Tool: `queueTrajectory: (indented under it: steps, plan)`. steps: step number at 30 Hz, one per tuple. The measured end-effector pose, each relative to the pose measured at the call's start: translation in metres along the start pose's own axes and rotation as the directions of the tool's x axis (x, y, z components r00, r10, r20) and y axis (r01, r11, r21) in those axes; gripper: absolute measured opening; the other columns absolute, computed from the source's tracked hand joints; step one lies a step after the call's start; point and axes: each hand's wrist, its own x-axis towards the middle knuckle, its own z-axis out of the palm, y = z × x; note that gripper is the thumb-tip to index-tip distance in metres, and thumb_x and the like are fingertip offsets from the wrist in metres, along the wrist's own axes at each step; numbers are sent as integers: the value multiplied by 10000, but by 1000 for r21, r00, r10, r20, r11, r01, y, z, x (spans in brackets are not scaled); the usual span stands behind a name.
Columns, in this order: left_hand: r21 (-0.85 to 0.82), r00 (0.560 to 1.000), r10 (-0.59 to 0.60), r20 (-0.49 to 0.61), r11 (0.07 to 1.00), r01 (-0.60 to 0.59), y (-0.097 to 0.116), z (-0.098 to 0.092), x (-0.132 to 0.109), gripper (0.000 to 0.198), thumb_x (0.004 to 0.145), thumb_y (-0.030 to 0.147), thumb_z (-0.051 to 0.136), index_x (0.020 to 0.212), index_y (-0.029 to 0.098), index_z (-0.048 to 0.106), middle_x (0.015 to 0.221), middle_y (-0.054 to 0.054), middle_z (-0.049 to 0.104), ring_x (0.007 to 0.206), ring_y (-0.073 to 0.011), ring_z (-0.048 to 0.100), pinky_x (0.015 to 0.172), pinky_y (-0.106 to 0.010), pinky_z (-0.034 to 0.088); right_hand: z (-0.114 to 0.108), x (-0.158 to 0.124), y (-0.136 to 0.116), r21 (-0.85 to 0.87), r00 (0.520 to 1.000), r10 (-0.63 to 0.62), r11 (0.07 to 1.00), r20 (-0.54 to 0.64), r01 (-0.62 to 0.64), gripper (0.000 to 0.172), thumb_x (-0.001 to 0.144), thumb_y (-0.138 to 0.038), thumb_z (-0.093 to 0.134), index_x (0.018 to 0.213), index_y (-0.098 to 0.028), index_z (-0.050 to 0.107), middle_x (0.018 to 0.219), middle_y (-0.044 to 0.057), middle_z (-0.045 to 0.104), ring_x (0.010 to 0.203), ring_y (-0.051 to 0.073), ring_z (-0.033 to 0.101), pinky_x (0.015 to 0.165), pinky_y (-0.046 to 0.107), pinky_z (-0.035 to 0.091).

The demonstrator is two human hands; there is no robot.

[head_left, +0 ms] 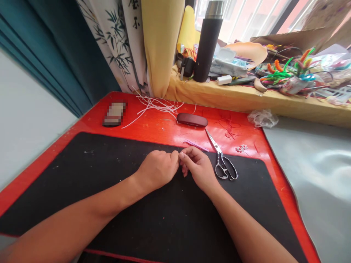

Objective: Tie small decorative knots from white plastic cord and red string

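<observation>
My left hand [157,168] and my right hand [197,166] rest together on the black mat [109,182], fingertips meeting in a pinch near the mat's far edge. Both are curled closed around something too small to make out. Silver scissors [222,160] lie just right of my right hand, blades pointing away from me. Pink tweezers [196,145] lie just beyond my right hand.
The red table [164,126] carries a dark glasses case [192,119], white strands [156,106], red thread scraps [229,128] and a blurred dark object [114,114]. A yellow-covered sill [233,96] holds a black flask [207,40] and craft clutter. Curtains [137,44] hang behind.
</observation>
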Motion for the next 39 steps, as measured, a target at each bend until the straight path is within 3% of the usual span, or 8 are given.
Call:
queueTrajectory:
  steps: [5, 9, 13, 17, 22, 27, 31, 39]
  plan:
    - [-86, 991, -83, 107, 992, 92, 1, 0, 0, 330, 1070, 243, 385, 864, 155, 627, 630, -83, 673, 544, -267, 671, 504, -324, 410, -2, 0, 0, -2, 1000, 24, 1000, -11, -24, 373, 856, -530, 799, 840, -189, 649, 649, -36, 609, 493, 99, 562, 447, 217, 495]
    - [-286, 926, -204, 318, 911, 299, -2, -4, 2, 329, 1085, 350, 415, 931, 168, 642, 718, -73, 714, 606, -243, 669, 545, -301, 349, -4, 1, 1, 25, 999, 30, 999, -11, -30, 380, 845, -529, 817, 837, -189, 647, 623, -43, 602, 478, 101, 550, 433, 217, 484]
    - [-579, 847, -196, 494, 652, 489, -12, -10, 6, 396, 1056, 520, 477, 871, 197, 612, 697, 1, 618, 621, -184, 579, 572, -288, 320, -6, 2, 0, 40, 999, 42, 998, 9, -43, 378, 857, -529, 812, 828, -190, 648, 567, -48, 594, 454, 95, 526, 444, 215, 481]
    - [-797, 824, -75, 561, 219, 563, -25, -13, 9, 508, 1015, 653, 463, 881, 186, 613, 690, 21, 558, 615, -147, 513, 586, -269, 387, -8, 3, -1, 54, 998, 54, 997, 19, -55, 420, 825, -566, 836, 812, -195, 639, 575, -47, 598, 451, 94, 524, 432, 217, 474]
    - [-800, 798, 49, 600, 49, 599, -34, -14, 11, 517, 979, 664, 534, 927, 162, 645, 741, 0, 594, 617, -134, 491, 571, -261, 395, -9, 4, 0, 55, 998, 52, 997, 24, -53, 389, 847, -533, 826, 803, -192, 644, 595, -31, 629, 456, 92, 520, 431, 214, 479]
    - [-738, 749, 43, 661, -144, 660, -31, -15, 11, 546, 978, 665, 536, 947, 142, 689, 743, 7, 535, 596, -114, 419, 529, -246, 322, -10, 4, 1, 75, 999, 51, 996, 7, -52, 358, 853, -498, 824, 800, -192, 646, 599, -27, 636, 460, 96, 530, 427, 209, 483]
    - [-718, 742, 58, 668, -212, 663, -30, -13, 11, 503, 954, 627, 596, 938, 136, 708, 723, 20, 493, 584, -106, 388, 516, -242, 275, -11, 4, 0, 93, 998, 55, 994, 3, -55, 351, 853, -488, 827, 804, -192, 645, 581, -38, 619, 452, 93, 530, 425, 201, 481]
    - [-740, 756, 77, 650, -163, 652, -31, -10, 10, 453, 940, 584, 629, 917, 146, 741, 703, 16, 517, 589, -109, 420, 530, -239, 315, -10, 3, -1, 105, 998, 59, 993, 15, -61, 367, 838, -496, 836, 791, -192, 638, 573, -47, 604, 445, 89, 525, 416, 192, 467]
